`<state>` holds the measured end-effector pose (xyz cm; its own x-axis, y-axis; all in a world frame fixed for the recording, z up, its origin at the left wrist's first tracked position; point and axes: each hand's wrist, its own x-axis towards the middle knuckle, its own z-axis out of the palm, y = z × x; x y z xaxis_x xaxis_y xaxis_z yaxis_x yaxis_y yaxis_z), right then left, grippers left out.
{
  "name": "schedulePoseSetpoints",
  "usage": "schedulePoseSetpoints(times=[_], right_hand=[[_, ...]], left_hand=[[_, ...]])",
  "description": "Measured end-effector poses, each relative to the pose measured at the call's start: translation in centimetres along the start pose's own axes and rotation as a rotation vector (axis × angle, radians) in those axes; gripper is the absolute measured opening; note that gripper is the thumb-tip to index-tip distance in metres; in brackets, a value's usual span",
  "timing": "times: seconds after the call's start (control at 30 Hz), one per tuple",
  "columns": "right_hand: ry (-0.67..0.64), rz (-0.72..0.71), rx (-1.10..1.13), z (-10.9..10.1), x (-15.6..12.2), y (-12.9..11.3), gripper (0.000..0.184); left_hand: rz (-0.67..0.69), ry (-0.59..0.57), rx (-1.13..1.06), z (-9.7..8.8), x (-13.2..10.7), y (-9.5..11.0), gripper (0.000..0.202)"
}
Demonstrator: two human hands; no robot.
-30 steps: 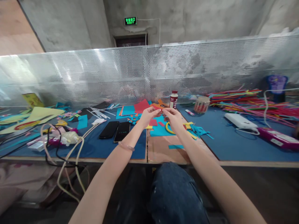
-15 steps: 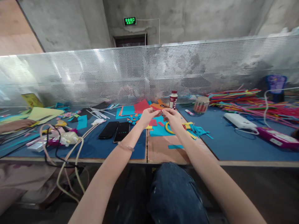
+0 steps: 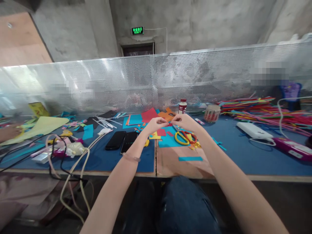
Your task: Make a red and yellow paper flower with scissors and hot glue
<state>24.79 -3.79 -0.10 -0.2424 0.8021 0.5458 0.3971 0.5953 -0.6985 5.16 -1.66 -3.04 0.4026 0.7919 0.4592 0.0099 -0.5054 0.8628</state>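
Note:
My left hand [image 3: 156,125] is over the middle of the table, thumb and fingers pinched together. My right hand [image 3: 184,122] faces it with its fingers also pinched, a small gap between the two sets of fingertips. Whatever either pinch holds is too small or hidden to make out. A bit of red paper [image 3: 170,124] shows just at the gap; I cannot tell whether it is held or lies behind. Below the right hand, scissors with yellow and red handles [image 3: 181,138] rest on blue paper [image 3: 167,141]. Orange paper [image 3: 166,114] lies behind the fingertips.
Two phones [image 3: 115,140] lie left of my forearm, near tangled cables [image 3: 84,162]. A bottle [image 3: 182,106] and clear tub [image 3: 212,113] stand behind. Pipe cleaners [image 3: 258,112] and a white power bank [image 3: 253,130] are at right. Another person's hand [image 3: 9,132] is far left.
My hands have parted slightly at the fingertips. The orange-red piece seen between them before no longer shows clearly there. More of the scissors is visible, and the view has tilted up a little.

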Motion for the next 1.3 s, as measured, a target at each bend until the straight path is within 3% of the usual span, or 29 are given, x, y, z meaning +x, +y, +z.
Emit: schedulePoseSetpoints(times=[0.1, 0.2, 0.33, 0.47, 0.67, 0.93, 1.3], right_hand=[[-0.118, 0.009, -0.036, -0.9, 1.6, -0.5, 0.006], [-0.128, 0.024, -0.026, -1.3, 2.6, -0.4, 0.008], [0.017, 0.032, 0.06, -0.8, 2.3, 0.4, 0.028], [0.199, 0.047, 0.18, 1.3, 1.5, 1.2, 0.05], [0.27, 0.036, 0.222, 3.6, 1.6, 1.2, 0.045], [0.279, 0.031, 0.166, 3.8, 1.8, 1.4, 0.035], [0.244, 0.031, 0.15, 4.1, 0.8, 1.2, 0.038]], left_hand=[[-0.015, -0.057, 0.036, 0.1, 0.0, -0.2, 0.023], [-0.002, -0.013, 0.046, 0.2, 0.1, -0.4, 0.024], [0.041, 0.129, 0.029, 0.0, 0.5, -0.5, 0.028], [0.065, 0.212, 0.004, 0.0, 0.6, -0.5, 0.028], [0.058, 0.218, -0.024, 0.5, 0.6, -0.9, 0.027], [0.05, 0.159, -0.024, 0.8, 0.4, -0.6, 0.026], [0.044, 0.174, -0.028, 0.6, 0.7, -0.9, 0.028]])
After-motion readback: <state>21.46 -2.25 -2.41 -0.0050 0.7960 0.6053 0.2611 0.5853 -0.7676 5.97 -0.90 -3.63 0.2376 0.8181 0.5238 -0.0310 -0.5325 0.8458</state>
